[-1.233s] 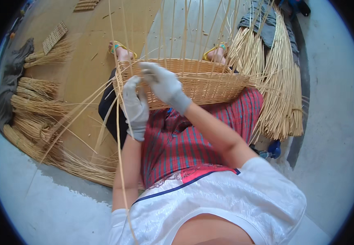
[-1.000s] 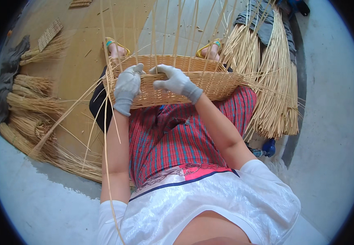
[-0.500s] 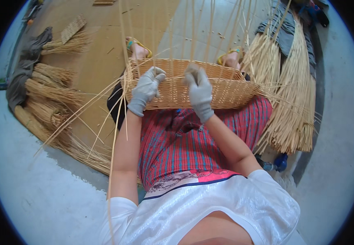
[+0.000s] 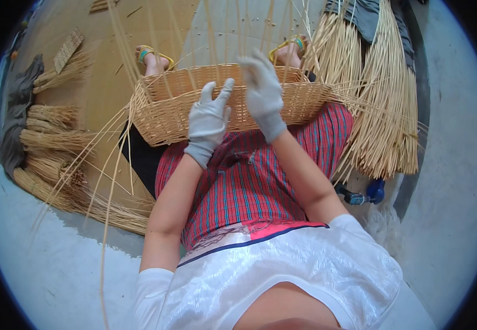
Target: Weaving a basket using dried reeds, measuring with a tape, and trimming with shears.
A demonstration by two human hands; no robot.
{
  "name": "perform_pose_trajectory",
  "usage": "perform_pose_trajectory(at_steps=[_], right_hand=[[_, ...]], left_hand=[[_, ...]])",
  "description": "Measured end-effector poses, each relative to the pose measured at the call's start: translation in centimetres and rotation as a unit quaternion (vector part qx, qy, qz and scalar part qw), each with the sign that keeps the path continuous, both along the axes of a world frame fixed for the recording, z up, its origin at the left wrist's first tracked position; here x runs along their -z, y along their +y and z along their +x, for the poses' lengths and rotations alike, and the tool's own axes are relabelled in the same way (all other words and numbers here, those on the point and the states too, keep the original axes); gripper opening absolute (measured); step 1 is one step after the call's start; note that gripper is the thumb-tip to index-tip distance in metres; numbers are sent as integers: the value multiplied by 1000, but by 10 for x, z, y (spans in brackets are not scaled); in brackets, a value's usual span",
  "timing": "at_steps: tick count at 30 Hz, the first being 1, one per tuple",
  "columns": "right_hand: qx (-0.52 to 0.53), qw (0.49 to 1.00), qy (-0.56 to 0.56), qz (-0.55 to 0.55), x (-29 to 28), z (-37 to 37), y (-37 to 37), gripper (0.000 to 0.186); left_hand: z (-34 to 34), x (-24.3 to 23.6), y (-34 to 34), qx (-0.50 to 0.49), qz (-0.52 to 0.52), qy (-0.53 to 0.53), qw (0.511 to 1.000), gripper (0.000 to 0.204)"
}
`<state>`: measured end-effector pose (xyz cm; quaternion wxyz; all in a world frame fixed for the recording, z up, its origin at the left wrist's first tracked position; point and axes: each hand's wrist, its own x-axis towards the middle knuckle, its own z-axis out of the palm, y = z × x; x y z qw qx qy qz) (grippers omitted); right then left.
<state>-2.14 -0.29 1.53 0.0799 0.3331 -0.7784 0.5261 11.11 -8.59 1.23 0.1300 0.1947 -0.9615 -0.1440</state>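
Observation:
A long woven tan basket [image 4: 158,117] lies across my lap, with thin upright stakes rising from it. My left hand [image 4: 209,115], in a pale glove with a grey cuff, is at the near wall, index finger and thumb raised and apart, with nothing visible between them. My right hand [image 4: 264,93], gloved alike, is just to its right and higher, reaching over the near rim among the stakes; its fingertips are blurred, so I cannot tell whether they hold one. Loose strands hang from the basket's left end.
Bundles of pale strips [image 4: 384,118] lie right, under grey cloth [image 4: 359,19] at their far end. More bundles [image 4: 51,137] and a small woven mat [image 4: 67,50] lie left. A blue object [image 4: 375,191] sits near my right elbow. My sandalled feet are beyond the basket.
Both hands have shifted rightward along the near wall from the basket's left part. My right hand has risen higher over the rim; my left hand's finger and thumb have spread.

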Motion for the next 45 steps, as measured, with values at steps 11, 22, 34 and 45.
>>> perform_pose_trajectory(at_steps=[11, 22, 34, 45], right_hand=[[11, 877, -475, -79, 48, -28, 129, 44], [-43, 970, -205, -121, 7, -73, 113, 66], [-214, 927, -297, 85, 23, 54, 75, 37], [-472, 852, 181, 134, -50, 182, -98, 38]], left_hand=[[-41, -2, 25, 41, -112, 53, 991, 61], [-77, 20, 71, 51, -59, -90, 993, 81], [87, 19, -69, -392, 15, 279, 877, 22], [137, 43, -94, -165, 498, 525, 670, 26]])
